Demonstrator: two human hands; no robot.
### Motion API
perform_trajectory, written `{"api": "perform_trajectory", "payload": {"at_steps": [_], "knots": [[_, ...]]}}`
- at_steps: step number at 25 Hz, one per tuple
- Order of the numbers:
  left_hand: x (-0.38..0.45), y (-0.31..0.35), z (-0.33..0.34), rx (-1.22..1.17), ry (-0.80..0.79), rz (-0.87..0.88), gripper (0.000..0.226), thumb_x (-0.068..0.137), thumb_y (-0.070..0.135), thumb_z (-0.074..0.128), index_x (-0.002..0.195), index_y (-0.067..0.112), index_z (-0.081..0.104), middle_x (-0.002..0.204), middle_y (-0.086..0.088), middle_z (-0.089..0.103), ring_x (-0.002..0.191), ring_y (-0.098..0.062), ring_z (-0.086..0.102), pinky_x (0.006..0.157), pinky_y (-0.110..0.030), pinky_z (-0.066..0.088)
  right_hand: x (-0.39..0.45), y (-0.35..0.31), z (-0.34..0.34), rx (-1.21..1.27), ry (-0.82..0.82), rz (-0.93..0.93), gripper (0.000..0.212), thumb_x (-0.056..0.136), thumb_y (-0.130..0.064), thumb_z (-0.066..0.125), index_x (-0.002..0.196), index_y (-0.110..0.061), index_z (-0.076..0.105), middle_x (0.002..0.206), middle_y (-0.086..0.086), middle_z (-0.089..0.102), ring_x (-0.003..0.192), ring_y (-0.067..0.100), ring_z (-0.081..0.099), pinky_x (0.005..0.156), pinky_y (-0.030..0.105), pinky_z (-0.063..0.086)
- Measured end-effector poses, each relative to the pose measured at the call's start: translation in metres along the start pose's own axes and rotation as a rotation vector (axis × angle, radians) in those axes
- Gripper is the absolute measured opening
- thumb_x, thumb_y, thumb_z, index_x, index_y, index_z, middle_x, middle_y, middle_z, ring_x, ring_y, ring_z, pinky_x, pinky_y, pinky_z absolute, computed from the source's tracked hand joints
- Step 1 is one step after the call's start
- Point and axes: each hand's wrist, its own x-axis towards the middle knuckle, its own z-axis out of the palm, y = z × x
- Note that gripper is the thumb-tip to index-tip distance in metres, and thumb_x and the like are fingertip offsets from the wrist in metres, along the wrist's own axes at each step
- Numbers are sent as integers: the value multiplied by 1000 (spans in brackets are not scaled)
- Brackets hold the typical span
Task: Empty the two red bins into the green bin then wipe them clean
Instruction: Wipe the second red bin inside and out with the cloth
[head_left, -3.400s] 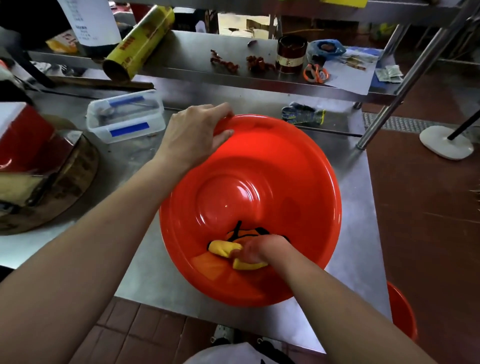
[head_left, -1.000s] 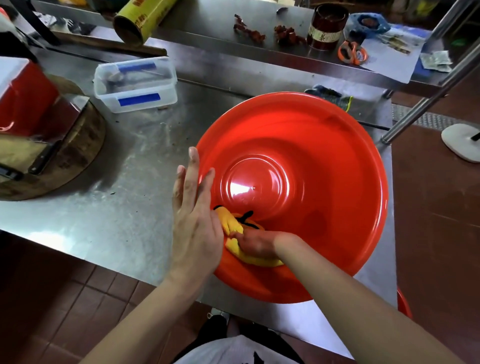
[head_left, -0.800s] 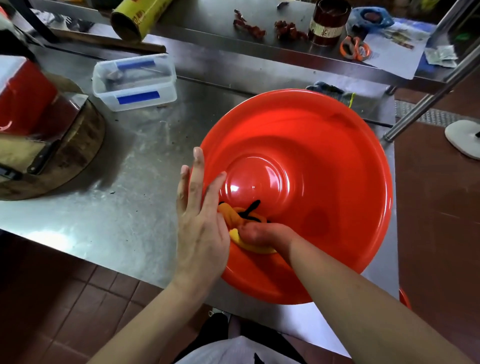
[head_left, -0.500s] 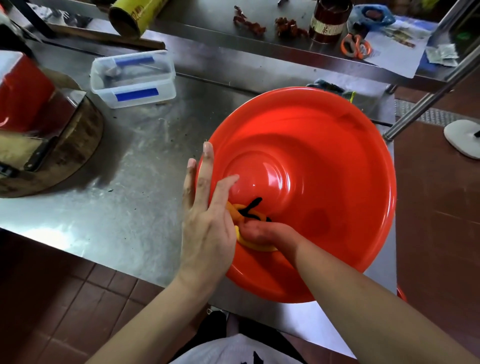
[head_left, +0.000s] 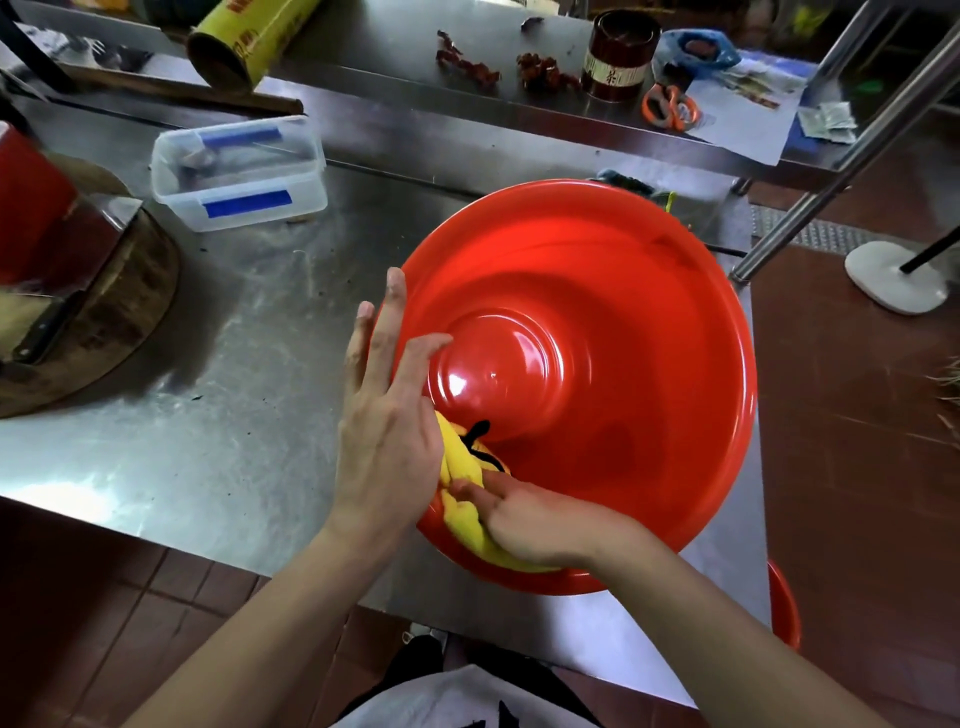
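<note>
Red plastic basin (head_left: 597, 332): round, glossy, wide flared rim, ringed circular base facing the camera; tilted on the brushed stainless-steel table (head_left: 218, 415), at 3 o'clock of the frame's centre. Left hand (head_left: 387, 441): fingers straight, laid flat against the basin's 9 o'clock rim. Right hand (head_left: 524, 519): fingers pressing a soft yellow cloth (head_left: 462, 499) with black markings onto the wall at 7 o'clock. Clear plastic lidded container (head_left: 239, 171), blue tape strip, at 11 o'clock. Round wooden chopping block (head_left: 119, 306), dark and worn, at 9 o'clock. A second red basin's edge (head_left: 784, 608) shows at 4 o'clock, below the table.
</note>
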Motion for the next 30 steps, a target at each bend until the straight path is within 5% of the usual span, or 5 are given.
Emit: {"api": "perform_trajectory", "payload": {"at_steps": [3, 12, 18, 23, 30], "knots": [[12, -4, -1, -5, -40, 43, 54, 86, -18, 49, 127, 15, 60, 170, -2, 11, 156, -28, 11, 119, -8, 5, 3, 0, -4, 11, 10, 5, 49, 111, -32, 20, 156, -17, 31, 158, 13, 34, 140, 31, 38, 101, 33, 33], [51, -19, -28, 6, -150, 176, 55, 76, -22, 49, 119, 11, 61, 168, -2, 20, 156, -24, 15, 124, -44, 24, -3, 17, 3, -116, 22, 0, 60, 103, -64, 23, 142, -25, 47, 143, 6, 50, 123, 28, 51, 90, 36, 36], [71, -13, -31, 66, -248, 284, 47, 81, -12, 54, 121, 13, 58, 168, 4, 21, 154, -23, 23, 113, -38, 31, 13, 21, 9, -102, 54, -20, 62, 101, -66, 25, 145, -26, 45, 150, 6, 45, 127, 29, 50, 90, 36, 38], [76, -11, -32, 98, -238, 268, 52, 83, -8, 56, 128, 17, 56, 167, 13, 18, 145, -25, 35, 99, -45, 45, 43, 25, 5, -179, 69, 30, 68, 101, -66, 22, 160, -31, 20, 167, 1, 22, 148, 29, 31, 119, 45, 29], [81, -7, -30, 74, -221, 266, 54, 83, -9, 53, 129, 18, 55, 167, 15, 18, 147, -20, 32, 107, -31, 32, 86, 22, -17, -177, -12, 90, 65, 107, -53, 25, 160, -17, 20, 167, 5, 20, 154, 26, 18, 123, 39, 12]]}}
